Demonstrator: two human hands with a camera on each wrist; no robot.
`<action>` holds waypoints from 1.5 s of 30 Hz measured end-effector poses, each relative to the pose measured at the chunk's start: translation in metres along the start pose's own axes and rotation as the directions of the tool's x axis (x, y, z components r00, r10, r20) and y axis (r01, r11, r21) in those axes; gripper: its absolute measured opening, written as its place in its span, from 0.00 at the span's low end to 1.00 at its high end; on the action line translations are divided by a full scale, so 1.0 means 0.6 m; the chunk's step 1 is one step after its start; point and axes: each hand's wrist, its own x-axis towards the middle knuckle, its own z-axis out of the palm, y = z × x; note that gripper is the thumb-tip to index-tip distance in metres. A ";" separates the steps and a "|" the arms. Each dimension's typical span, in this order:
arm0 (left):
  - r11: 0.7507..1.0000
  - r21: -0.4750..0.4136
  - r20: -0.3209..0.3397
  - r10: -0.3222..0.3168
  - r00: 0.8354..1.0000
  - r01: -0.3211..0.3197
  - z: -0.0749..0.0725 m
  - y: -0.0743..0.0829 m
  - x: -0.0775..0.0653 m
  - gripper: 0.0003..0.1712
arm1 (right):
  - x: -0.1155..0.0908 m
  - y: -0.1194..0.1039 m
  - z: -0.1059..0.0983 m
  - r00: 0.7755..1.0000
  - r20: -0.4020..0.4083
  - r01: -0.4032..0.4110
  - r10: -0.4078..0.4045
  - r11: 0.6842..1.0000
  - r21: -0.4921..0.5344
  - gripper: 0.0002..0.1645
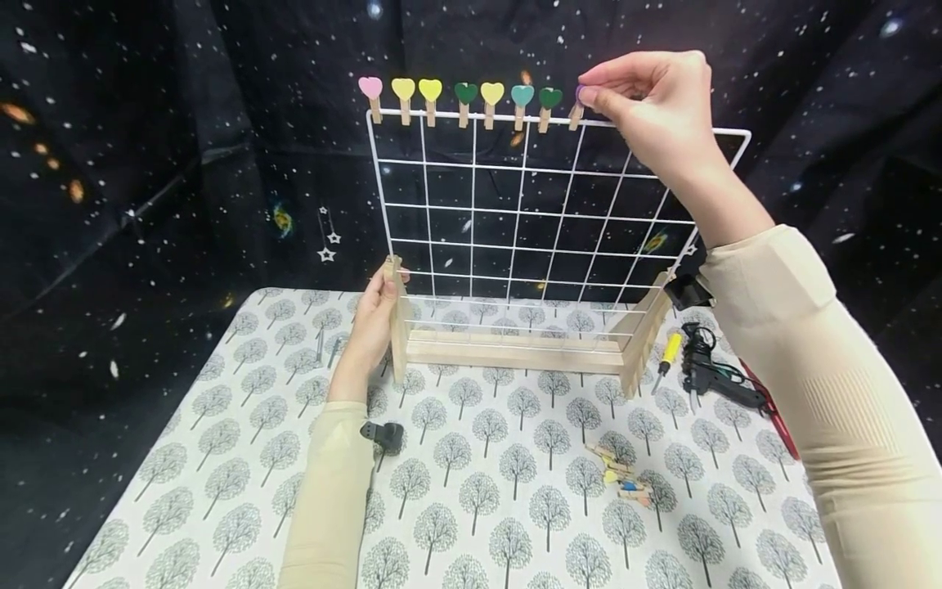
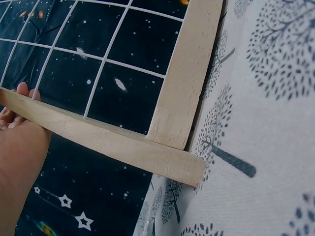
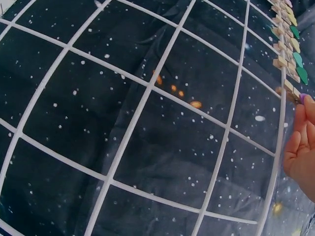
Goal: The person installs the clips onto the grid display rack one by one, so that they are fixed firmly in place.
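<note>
A white wire grid (image 1: 473, 166) stands upright in a wooden stand (image 1: 508, 353). Along its top wire sits a row of small wooden clothespins with heart tops, among them a pink clothespin (image 1: 371, 90) and a teal one (image 1: 522, 96). At the right end of that row, my right hand (image 1: 666, 106) pinches a purple-heart clothespin (image 1: 576, 119) between thumb and fingers, its wooden legs at the wire. Lower left, my left hand (image 1: 373, 323) grips the stand's left wooden post (image 1: 399, 327); the left wrist view shows fingers curled behind that post (image 2: 108, 137).
More clothespins (image 1: 621, 474) lie loose on the tree-print tablecloth (image 1: 456, 523). To the right are a yellow screwdriver (image 1: 670, 350), a black glue gun (image 1: 724, 384) and a red-handled tool (image 1: 782, 425). A dark starry cloth (image 1: 184, 147) hangs behind.
</note>
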 end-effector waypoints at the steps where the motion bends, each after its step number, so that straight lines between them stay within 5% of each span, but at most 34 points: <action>1: 1.000 0.001 0.002 0.002 1.000 -0.002 0.000 0.000 0.000 0.31 | 0.000 0.001 0.000 1.000 0.004 0.001 -0.001 1.000 -0.015 0.11; 20: 1.000 -0.008 0.004 0.003 1.000 -0.003 0.003 0.001 -0.001 0.32 | 0.003 0.004 -0.001 0.996 0.089 0.046 -0.033 0.986 -0.158 0.12; 33: 1.000 -0.022 0.007 0.016 1.000 -0.016 0.003 -0.001 0.000 0.31 | -0.001 0.011 0.000 0.993 0.110 0.070 -0.052 0.984 -0.165 0.19; 39: 1.000 -0.019 0.015 0.010 1.000 -0.009 0.005 0.001 -0.002 0.29 | -0.028 0.005 -0.012 0.989 -0.008 0.149 -0.150 0.987 -0.068 0.18; 45: 1.000 -0.011 0.022 0.028 0.999 -0.028 0.002 0.009 0.003 0.28 | -0.102 0.016 -0.012 0.946 -0.014 0.324 -0.324 0.945 0.037 0.11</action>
